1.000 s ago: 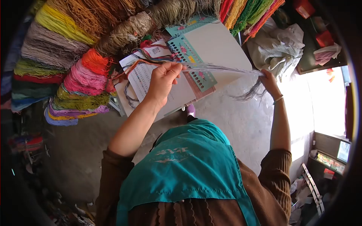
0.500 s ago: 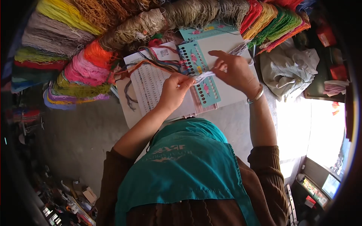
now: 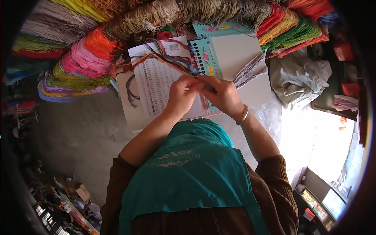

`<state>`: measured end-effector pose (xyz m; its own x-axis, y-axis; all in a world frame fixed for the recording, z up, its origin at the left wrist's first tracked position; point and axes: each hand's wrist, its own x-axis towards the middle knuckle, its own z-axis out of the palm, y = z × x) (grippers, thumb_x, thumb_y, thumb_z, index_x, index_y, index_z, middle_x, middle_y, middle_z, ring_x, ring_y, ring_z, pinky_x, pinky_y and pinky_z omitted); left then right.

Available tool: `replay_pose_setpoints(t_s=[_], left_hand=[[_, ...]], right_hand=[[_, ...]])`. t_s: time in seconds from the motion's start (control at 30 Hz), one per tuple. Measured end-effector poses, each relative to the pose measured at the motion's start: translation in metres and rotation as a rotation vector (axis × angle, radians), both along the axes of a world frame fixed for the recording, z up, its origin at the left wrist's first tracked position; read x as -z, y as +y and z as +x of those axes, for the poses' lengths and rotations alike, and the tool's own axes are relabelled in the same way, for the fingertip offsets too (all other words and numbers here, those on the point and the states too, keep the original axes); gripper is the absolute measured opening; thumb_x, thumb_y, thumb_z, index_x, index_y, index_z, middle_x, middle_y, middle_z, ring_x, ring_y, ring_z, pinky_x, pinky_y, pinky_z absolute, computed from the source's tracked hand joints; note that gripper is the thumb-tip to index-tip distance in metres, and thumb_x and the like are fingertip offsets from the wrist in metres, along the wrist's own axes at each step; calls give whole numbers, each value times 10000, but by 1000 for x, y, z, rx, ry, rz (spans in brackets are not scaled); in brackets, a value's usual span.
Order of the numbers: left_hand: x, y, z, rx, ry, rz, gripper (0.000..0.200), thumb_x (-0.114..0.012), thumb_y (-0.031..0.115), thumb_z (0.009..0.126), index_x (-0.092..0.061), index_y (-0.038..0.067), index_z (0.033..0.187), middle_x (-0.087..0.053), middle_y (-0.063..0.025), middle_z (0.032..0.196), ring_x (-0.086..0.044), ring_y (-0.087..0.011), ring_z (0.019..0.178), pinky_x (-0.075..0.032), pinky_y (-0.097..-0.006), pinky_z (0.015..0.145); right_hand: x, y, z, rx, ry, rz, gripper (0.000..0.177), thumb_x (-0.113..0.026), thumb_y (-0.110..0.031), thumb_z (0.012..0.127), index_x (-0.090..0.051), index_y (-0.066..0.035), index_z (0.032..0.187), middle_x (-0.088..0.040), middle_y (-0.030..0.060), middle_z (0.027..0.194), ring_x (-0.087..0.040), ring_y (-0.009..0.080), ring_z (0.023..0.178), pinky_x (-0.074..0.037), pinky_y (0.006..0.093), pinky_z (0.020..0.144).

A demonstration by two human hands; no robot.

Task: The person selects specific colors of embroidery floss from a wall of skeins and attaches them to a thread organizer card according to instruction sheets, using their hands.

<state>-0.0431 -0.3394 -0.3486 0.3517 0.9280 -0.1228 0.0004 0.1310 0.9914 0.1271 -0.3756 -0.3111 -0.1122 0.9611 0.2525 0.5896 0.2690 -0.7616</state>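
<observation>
My left hand [image 3: 181,97] and my right hand [image 3: 224,98] meet over the lower part of a teal card [image 3: 204,56] with punched holes and pink flowers. Both sets of fingers are pinched together around the end of a pale lilac-grey thread skein [image 3: 250,71]. Its loose strands fan out past my right hand across a white board [image 3: 231,51]. What the fingertips do with the thread is hidden behind them. Left of the card, several coloured threads [image 3: 172,58] are looped and trail over a printed sheet [image 3: 150,80] with rows of small colour marks.
Thick bundles of coloured yarn [image 3: 156,19] hang in an arc beyond the board. Another teal flowered card [image 3: 223,29] lies at the back. A whitish sack [image 3: 295,80] stands at the right. A teal apron [image 3: 184,176] covers my lap.
My right hand has come down and left to meet my left hand, leaving the skein's strands spread on the board. My left hand stays nearly in place, still pinching.
</observation>
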Motion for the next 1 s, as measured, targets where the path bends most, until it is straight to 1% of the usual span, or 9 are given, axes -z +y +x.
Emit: replay_pose_setpoints(t_s=[0.07, 0.17, 0.23, 0.43, 0.5, 0.6, 0.73, 0.87, 1.0], left_hand=[[-1, 1, -1, 6, 44, 87, 144, -706, 83, 900, -698, -36, 981, -722, -105, 908, -667, -145, 797, -534, -290, 730], [-11, 5, -4, 141, 103, -164, 167, -704, 108, 910, -709, -24, 1011, -727, -86, 905, -661, -122, 787, -524, -276, 684], [-17, 5, -5, 214, 83, -429, 151, -702, 171, 930, -724, 39, 1000, -711, -14, 854, -648, -83, 779, -481, -237, 639], [-3, -2, -2, 149, -51, -620, 179, -692, 236, 943, -724, 72, 1007, -709, -3, 874, -660, -96, 790, -488, -246, 643], [-2, -4, -1, 111, -50, -618, 209, -681, 244, 955, -704, 61, 1053, -705, -14, 920, -669, -107, 785, -498, -249, 627], [-7, -10, -5, 68, -31, -602, 283, -655, 260, 978, -655, 36, 1151, -689, -38, 1016, -689, -135, 773, -520, -255, 590], [-14, -18, -4, 154, -17, -664, 361, -619, 270, 1003, -593, 3, 1244, -663, -72, 1096, -717, -178, 770, -545, -262, 547], [-3, -19, 13, 143, 46, -587, 287, -620, 196, 989, -605, 4, 1202, -639, -36, 889, -613, -108, 601, -496, -232, 504], [3, -14, 27, 150, 103, -417, 211, -631, 129, 962, -611, 12, 1136, -610, -14, 805, -542, -80, 555, -445, -224, 479]], right_hand=[[3, -7, -3, 40, -33, 27, 359, -744, -94, 815, -686, -80, 1169, -689, 131, 794, -685, 262, 667, -549, 354, 618], [5, -17, -2, 77, -83, 36, 318, -741, -116, 811, -705, -96, 1127, -682, 124, 787, -687, 298, 685, -551, 378, 609], [7, -21, 1, 73, -98, 14, 329, -742, -111, 812, -703, -97, 1138, -671, 115, 774, -681, 295, 679, -547, 377, 605], [24, -24, 7, 51, -27, 12, 283, -724, -77, 838, -714, -79, 1121, -657, 121, 768, -673, 293, 687, -541, 370, 617], [36, -21, 10, 104, 128, -29, 205, -707, -51, 861, -728, -49, 1064, -683, 131, 800, -688, 266, 699, -546, 342, 635], [49, -15, 19, 276, 298, -232, 156, -679, -48, 913, -714, -4, 1058, -712, 70, 808, -638, 85, 703, -523, 255, 646], [60, -13, 25, 231, 324, -290, 147, -663, -59, 927, -716, -6, 1054, -687, 36, 783, -613, 71, 684, -517, 239, 641], [62, -10, 29, 191, 347, -309, 141, -652, -58, 936, -714, -9, 1054, -680, 23, 787, -600, 62, 683, -514, 232, 643], [62, -8, 30, 156, 519, -374, 141, -651, -54, 941, -693, -8, 1067, -695, 19, 840, -619, 63, 740, -523, 234, 691]])
